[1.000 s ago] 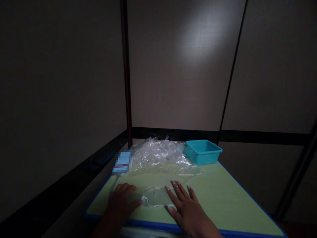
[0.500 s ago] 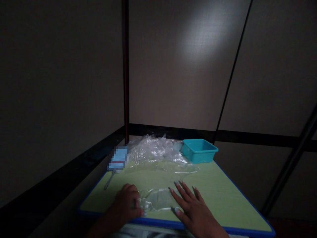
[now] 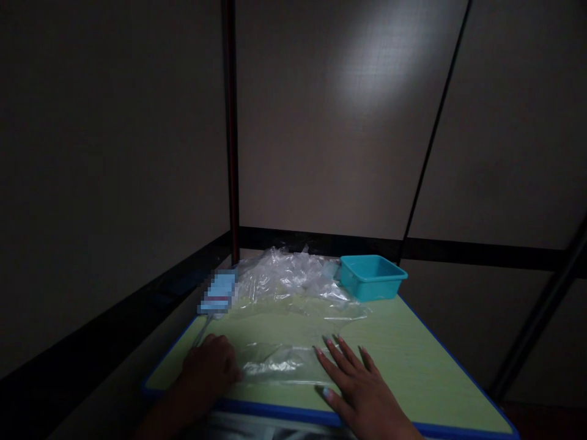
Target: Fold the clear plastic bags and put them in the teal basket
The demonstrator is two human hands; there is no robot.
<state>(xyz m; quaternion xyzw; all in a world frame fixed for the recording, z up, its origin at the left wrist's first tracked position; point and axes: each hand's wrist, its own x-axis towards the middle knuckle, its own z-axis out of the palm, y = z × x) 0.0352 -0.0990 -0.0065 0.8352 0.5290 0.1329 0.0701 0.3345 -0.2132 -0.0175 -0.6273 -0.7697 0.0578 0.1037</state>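
Observation:
A clear plastic bag (image 3: 279, 365) lies on the table near its front edge, between my two hands. My left hand (image 3: 211, 366) is closed at the bag's left end, its fingers curled around the plastic. With fingers spread, my right hand (image 3: 355, 379) lies flat over the bag's right end and the tabletop. Behind them spreads a heap of crumpled clear plastic bags (image 3: 293, 275).
The pale green table (image 3: 413, 354) has a blue edge. A turquoise plastic basin (image 3: 372, 288) stands at its back right. At the left edge is a blurred-out blue item (image 3: 219, 292) with a strap. Panelled walls (image 3: 321, 153) rise behind and to the left.
My left hand has moved left, drawing its end of the bag along, and the bag is stretched longer. My right hand stays in place, spread flat.

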